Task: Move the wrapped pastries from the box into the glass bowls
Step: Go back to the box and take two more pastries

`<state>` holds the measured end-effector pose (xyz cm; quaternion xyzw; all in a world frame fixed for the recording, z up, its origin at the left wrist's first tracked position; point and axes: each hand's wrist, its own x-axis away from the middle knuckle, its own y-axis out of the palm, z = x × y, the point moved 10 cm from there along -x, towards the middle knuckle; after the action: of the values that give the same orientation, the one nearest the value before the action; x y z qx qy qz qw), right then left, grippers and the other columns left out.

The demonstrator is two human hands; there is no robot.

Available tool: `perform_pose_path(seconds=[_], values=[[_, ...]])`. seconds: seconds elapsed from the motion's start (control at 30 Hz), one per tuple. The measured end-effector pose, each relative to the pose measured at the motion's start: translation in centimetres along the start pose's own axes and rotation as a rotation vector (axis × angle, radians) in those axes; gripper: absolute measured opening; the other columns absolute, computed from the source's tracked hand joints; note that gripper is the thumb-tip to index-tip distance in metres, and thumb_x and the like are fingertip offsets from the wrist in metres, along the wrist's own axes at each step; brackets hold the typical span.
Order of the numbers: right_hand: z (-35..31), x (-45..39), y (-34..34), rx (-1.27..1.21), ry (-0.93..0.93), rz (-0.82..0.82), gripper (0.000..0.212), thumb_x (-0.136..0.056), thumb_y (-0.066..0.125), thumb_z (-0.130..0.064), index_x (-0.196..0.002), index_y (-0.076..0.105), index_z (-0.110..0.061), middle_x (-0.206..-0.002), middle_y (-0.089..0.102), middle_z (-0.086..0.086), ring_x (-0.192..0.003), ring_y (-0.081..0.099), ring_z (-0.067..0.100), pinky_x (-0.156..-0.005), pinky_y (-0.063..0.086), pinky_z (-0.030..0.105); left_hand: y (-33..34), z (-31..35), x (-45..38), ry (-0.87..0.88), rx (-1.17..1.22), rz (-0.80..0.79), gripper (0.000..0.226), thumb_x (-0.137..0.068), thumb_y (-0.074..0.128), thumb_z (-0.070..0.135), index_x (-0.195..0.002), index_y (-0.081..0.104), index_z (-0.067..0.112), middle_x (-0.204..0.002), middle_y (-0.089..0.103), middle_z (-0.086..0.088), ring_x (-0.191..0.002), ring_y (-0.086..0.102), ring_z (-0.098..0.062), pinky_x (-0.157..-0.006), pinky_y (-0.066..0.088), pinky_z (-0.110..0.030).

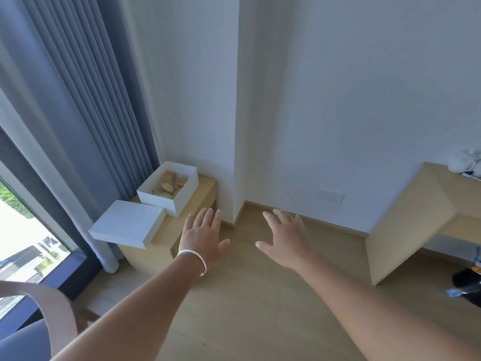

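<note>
An open white box (179, 200) stands on a low wooden cabinet (197, 196) in the corner by the curtain. Several wrapped pastries (170, 183) lie inside it. The box's white lid (127, 223) lies flat beside it, overhanging the cabinet's near end. My left hand (204, 238), with a silver bangle on the wrist, is stretched out flat in the air just right of the box, fingers straight, holding nothing. My right hand (286, 238) is spread flat over the floor further right, also empty. No glass bowls are in view.
A wooden desk (416, 220) stands at the right, with white objects (466, 162) on its top and a dark bag (468, 285) below. Grey curtains (78, 100) and a window (23, 235) fill the left. A chair back (49, 303) curves at bottom left.
</note>
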<state>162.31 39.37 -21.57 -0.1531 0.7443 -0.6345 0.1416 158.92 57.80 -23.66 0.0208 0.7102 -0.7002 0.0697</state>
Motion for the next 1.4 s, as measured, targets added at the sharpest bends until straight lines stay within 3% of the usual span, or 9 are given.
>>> perform_pose_path(seconds=[0.2,0.43,0.77,1.13,1.4], values=[[0.9,-10.9,1.1,0.007,-0.102,0.011,0.08,-0.086,0.051,-0.062,-0.151,0.023,-0.025,-0.157,0.027,0.009,-0.144,0.023,0.024,-0.117,0.012,0.047,2.6,-2.4,-8.7,-0.07,-0.054,-0.018,0.079,-0.089,0.036,0.063,-0.15,0.008,0.021,-0.157,0.018,-0.003,-0.145,0.007,-0.025,-0.115,0.004,-0.05],[2.2,-25.4,1.8,-0.036,-0.233,-0.02,0.081,-0.088,0.048,-0.064,-0.153,0.019,-0.025,-0.159,0.024,0.008,-0.147,0.019,0.024,-0.119,0.013,0.05,4.0,-5.7,-19.2,-0.189,-0.125,-0.047,0.077,-0.088,0.037,0.063,-0.148,0.012,0.021,-0.156,0.021,-0.004,-0.145,0.01,-0.026,-0.115,0.005,-0.05],[2.1,-39.1,3.9,-0.034,-0.353,-0.111,0.08,-0.09,0.047,-0.062,-0.153,0.018,-0.024,-0.16,0.021,0.008,-0.147,0.016,0.024,-0.119,0.013,0.049,6.0,-10.3,-28.4,-0.304,-0.154,-0.093,0.076,-0.09,0.034,0.061,-0.149,0.011,0.02,-0.157,0.019,-0.003,-0.145,0.01,-0.025,-0.116,0.005,-0.049],[-6.3,-57.2,7.4,0.002,-0.443,-0.172,0.08,-0.091,0.047,-0.061,-0.154,0.014,-0.026,-0.162,0.015,0.006,-0.149,0.008,0.022,-0.121,0.003,0.047,11.5,-24.1,-40.5,-0.417,-0.077,-0.112,0.07,-0.089,0.039,0.059,-0.146,0.021,0.022,-0.152,0.029,0.0,-0.142,0.017,-0.023,-0.116,0.01,-0.049],[-15.9,-67.2,9.9,0.062,-0.612,-0.231,0.077,-0.092,0.049,-0.057,-0.154,0.016,-0.026,-0.162,0.016,0.006,-0.149,0.009,0.023,-0.122,0.006,0.045,14.1,-34.8,-44.9,-0.548,-0.027,-0.166,0.074,-0.093,0.036,0.057,-0.15,0.006,0.019,-0.159,0.014,-0.004,-0.145,0.006,-0.024,-0.118,0.006,-0.049]])
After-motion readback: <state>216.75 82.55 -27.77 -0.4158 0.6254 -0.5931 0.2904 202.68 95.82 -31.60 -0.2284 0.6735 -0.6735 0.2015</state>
